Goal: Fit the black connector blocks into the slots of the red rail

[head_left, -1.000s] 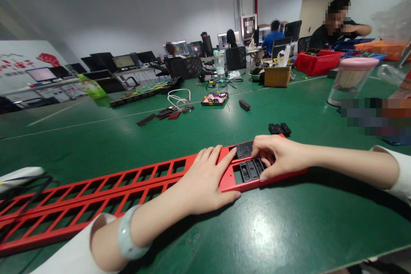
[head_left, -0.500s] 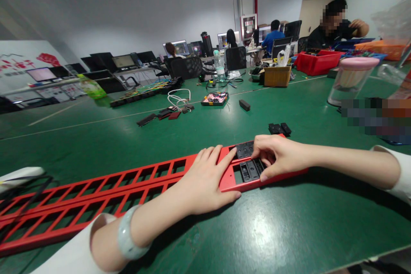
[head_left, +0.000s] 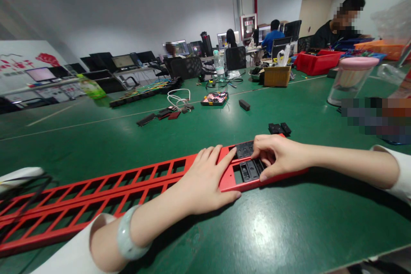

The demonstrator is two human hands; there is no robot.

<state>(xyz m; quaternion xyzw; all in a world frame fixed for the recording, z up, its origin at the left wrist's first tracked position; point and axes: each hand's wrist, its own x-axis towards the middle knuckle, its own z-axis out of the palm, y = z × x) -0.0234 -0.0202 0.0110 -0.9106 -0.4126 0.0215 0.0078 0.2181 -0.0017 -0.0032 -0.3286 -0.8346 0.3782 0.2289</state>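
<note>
Head view: the left hand's (head_left: 205, 182) fingers (head_left: 226, 160) lie flat and together on the red rack (head_left: 128, 184), thumb at its near edge. The right hand's (head_left: 278, 156) fingers (head_left: 261, 147) curl over black parts (head_left: 250, 170) seated in the rack's end slots, thumb on the near rim; whether they pinch one I cannot tell. The rack lies on the green table (head_left: 289, 231), running from centre toward 8 o'clock. Loose parts (head_left: 280, 128) lie at 12 o'clock of the right hand. A bracelet (head_left: 126, 234) circles the left wrist.
</note>
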